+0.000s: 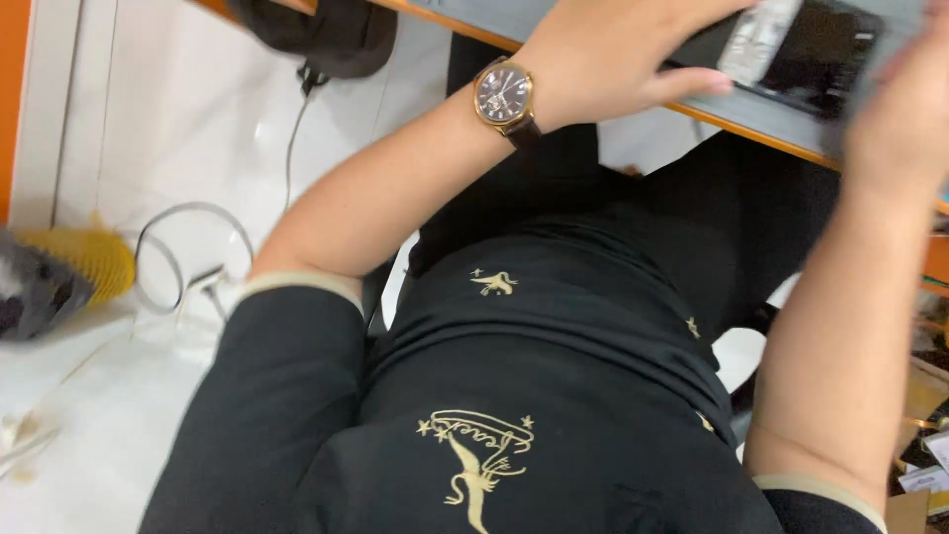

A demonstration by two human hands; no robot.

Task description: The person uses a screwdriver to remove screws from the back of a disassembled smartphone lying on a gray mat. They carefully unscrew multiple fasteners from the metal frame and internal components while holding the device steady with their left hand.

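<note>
Left hand (603,59), wearing a watch (504,96), lies flat on a dark device (801,49) at the desk edge (751,124), fingers extended, not clenched. Right hand (905,119) is blurred; grip indeterminable. Risk: the device sliding off the edge if pushed.

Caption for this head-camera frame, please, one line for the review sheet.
Seated person in a black shirt: left hand, wristwatch on its wrist, rests on a dark flat device at the table edge; blurred right hand alongside.
</note>
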